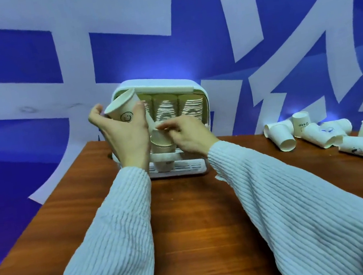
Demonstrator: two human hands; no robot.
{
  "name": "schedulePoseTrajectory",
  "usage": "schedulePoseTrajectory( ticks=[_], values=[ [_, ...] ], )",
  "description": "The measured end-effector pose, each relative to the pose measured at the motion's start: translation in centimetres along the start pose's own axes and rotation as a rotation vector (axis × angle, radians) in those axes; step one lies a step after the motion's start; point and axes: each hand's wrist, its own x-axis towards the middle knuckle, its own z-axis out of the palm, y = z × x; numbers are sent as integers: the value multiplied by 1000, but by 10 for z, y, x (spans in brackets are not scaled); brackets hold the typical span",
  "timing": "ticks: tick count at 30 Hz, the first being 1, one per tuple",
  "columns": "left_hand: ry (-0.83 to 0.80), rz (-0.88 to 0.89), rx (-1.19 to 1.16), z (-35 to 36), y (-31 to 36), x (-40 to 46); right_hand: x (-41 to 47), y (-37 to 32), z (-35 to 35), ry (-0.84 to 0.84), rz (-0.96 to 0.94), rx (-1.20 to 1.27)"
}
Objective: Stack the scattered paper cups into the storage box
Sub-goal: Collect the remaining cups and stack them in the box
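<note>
Two pale ribbed knit sleeves (124, 231) reach across the brown wooden table (191, 231). The left hand (124, 134) grips a white paper cup with a drawn smiley (123, 110), tilted. The right hand (189, 133) pinches the rim of a stacked cup (160, 140) in the white plastic storage box (157, 86). Scattered white paper cups (324, 135) lie far right.

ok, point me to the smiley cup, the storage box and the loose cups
smiley cup (123, 110), head view, side wall above the drawn face
storage box (202, 100), head view, right rim
loose cups (324, 135), head view, side of a tipped cup mid-pile
</note>
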Motion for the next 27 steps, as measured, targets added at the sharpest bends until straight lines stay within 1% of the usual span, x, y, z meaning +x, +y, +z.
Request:
schedulePoseTrajectory(
  ticks=[2, 3, 4, 7, 10, 12, 14, 16, 19, 21, 22, 25, 27],
  values=[
    [-33, -20, 39, 0, -7, 3, -3, 1, 9, -148, 12, -84],
    [-47, -25, 70, -1, -10, 4, -5, 1, 13, -172, -5, -128],
    [-57, -23, 97, 0, -13, 4, -8, 2, 17, -167, -25, -177],
    [-72, -4, 155, 0, -21, 5, -12, 6, 21, -80, -86, -322],
    [-85, 9, 175, 1, -23, 5, -5, 11, 22, -62, -72, -408],
    [-91, 13, 167, 0, -23, 5, -1, 15, 22, -72, -36, -352],
    [-106, 13, 166, -1, -23, 5, -2, 19, 22, -20, -23, -290],
    [-121, 19, 191, 0, -24, 5, -10, 21, 21, 134, -5, -188],
    [-196, 65, 243, 6, -25, 3, -42, 29, 25, 427, 7, 21],
    [-254, 116, 296, 18, -24, 2, -67, 40, 34, 544, 36, 55],
    [-274, 144, 328, 24, -23, 3, -78, 47, 40, 555, 64, 66],
    [-367, 218, 452, 43, -22, 3, -96, 59, 45, 514, 178, 152],
    [-455, 243, 651, 50, -29, 5, -97, 58, 42, 529, 193, 182]
  ],
)
